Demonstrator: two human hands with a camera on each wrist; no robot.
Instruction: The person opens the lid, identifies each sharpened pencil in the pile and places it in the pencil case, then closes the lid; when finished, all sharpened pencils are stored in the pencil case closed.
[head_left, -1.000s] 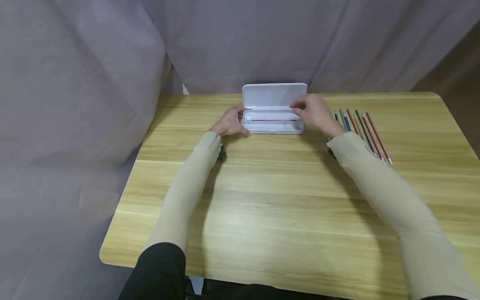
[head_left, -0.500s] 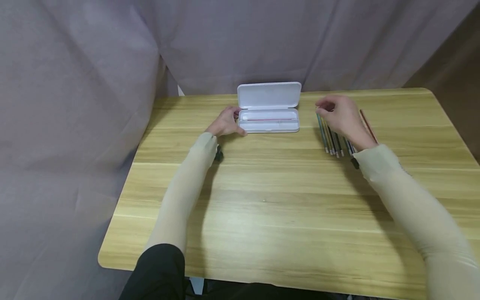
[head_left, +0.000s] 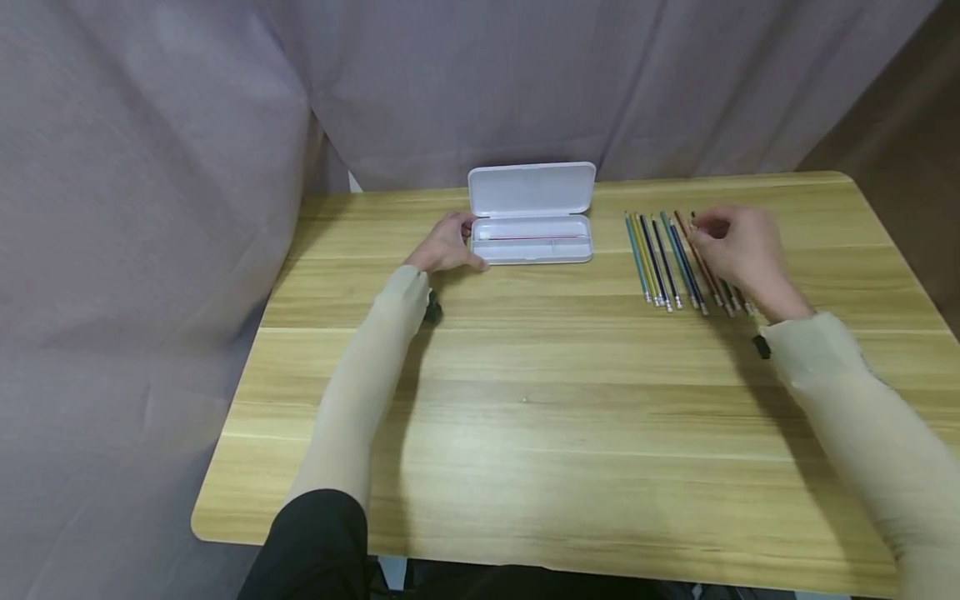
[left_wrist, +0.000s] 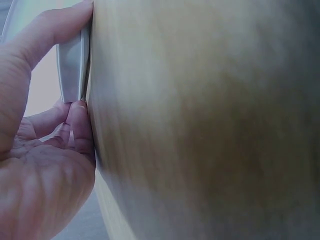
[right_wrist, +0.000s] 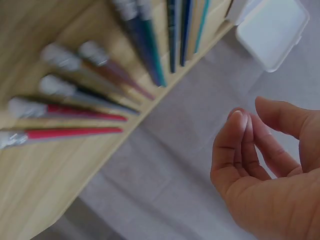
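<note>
An open white pencil case (head_left: pixel 531 227) stands at the table's far middle, its lid upright and a red pencil (head_left: pixel 534 238) lying in its tray. My left hand (head_left: pixel 452 244) grips the case's left end; in the left wrist view the thumb and a finger pinch the case end (left_wrist: pixel 71 70). A row of several coloured pencils (head_left: pixel 663 260) lies to the right of the case. My right hand (head_left: pixel 712 233) hovers over the right part of that row, fingers loosely curled and holding nothing. In the right wrist view the right hand (right_wrist: pixel 250 120) is above the pencils (right_wrist: pixel 145 45).
The wooden table (head_left: pixel 525 400) has broad bare room between me and the case. Grey cloth (head_left: pixel 187 125) hangs behind the table and down its left side. The table's right edge lies just beyond the pencils.
My right hand left the pencil case and moved right, now over the pencil row. The left hand stayed on the case's left end.
</note>
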